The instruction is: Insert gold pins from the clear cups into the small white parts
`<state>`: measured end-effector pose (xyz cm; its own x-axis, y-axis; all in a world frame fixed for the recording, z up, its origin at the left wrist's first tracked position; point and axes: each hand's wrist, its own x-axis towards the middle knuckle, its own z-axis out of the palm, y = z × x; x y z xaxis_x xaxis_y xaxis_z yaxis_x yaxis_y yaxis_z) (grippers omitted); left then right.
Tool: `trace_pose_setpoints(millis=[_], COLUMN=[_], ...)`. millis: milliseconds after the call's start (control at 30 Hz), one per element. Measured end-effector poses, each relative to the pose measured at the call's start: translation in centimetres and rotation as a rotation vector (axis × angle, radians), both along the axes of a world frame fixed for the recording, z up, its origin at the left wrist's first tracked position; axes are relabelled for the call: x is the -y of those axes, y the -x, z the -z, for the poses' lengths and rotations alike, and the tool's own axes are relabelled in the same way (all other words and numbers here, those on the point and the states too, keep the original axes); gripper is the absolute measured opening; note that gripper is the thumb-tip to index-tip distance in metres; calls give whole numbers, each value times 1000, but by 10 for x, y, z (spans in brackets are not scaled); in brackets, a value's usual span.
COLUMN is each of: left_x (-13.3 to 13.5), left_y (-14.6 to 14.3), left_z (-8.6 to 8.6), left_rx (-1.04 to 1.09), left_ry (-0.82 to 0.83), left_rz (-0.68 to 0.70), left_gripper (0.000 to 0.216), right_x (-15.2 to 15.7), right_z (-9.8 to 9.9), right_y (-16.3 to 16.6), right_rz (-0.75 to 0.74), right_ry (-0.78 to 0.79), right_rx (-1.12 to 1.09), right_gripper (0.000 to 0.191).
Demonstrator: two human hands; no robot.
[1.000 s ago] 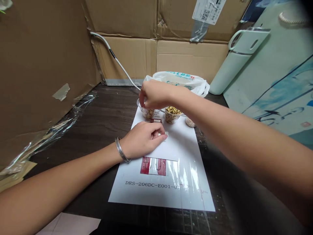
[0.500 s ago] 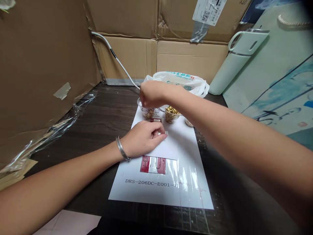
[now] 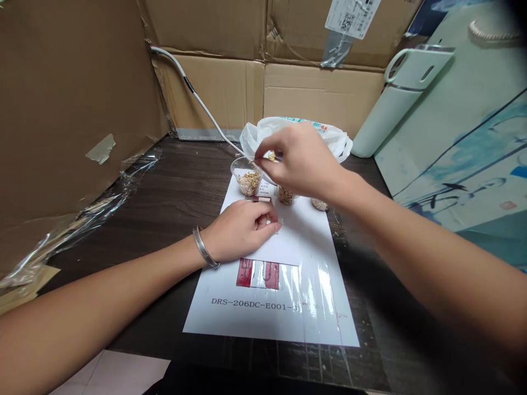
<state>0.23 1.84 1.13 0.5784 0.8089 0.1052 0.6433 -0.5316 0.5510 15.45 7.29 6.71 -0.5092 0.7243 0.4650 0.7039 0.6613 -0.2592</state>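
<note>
My left hand (image 3: 241,229), with a silver bangle on the wrist, rests on a laminated white sheet (image 3: 288,307) printed "DRS-206DC-E001". Its fingers are curled and pinch a small pale part against the sheet. My right hand (image 3: 302,160) hovers above the small clear cups and pinches a few tiny gold pins between thumb and fingertips. The left cup (image 3: 248,176) holds gold pins. A second cup (image 3: 287,195) of gold pins sits partly hidden under my right hand. A third small container (image 3: 319,204) stands just right of it.
A white plastic bag (image 3: 329,137) lies behind the cups. A pale green flask (image 3: 395,99) leans at the back right against a light green bag. Cardboard walls surround the dark wooden table (image 3: 181,186). A white cable (image 3: 197,99) runs down at the back; crumpled plastic film lies left.
My right hand has lifted out of the left cup and moved right and up, now pinching gold pins. The left hand has stayed in place on the sheet.
</note>
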Motion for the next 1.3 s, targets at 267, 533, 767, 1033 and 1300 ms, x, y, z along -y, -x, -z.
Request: trace_pose_setpoints(millis=[267,533,767,1033,1300], left_x=[0,0,0,-1,1], left_y=[0,1,1,0,-1], left_z=[3,-1,-1,0,2], left_rx=[14,-2,18,-2,6], left_ry=[-46,-51,-27,-49,-62], left_rz=[2,49,88,46,19], left_gripper=[23,28,37,33,28], right_x=[54,64,67,66,64], right_z=[42,55,79,76,79], right_y=[-29,-38,-38,-38,-37], right_rz=[-35,-58,-95,-41,-58], right_ry=[76,99,92,125,125], right_rx=[-269,-330,-304,-310,-303], right_gripper=[16,16,12,16,7])
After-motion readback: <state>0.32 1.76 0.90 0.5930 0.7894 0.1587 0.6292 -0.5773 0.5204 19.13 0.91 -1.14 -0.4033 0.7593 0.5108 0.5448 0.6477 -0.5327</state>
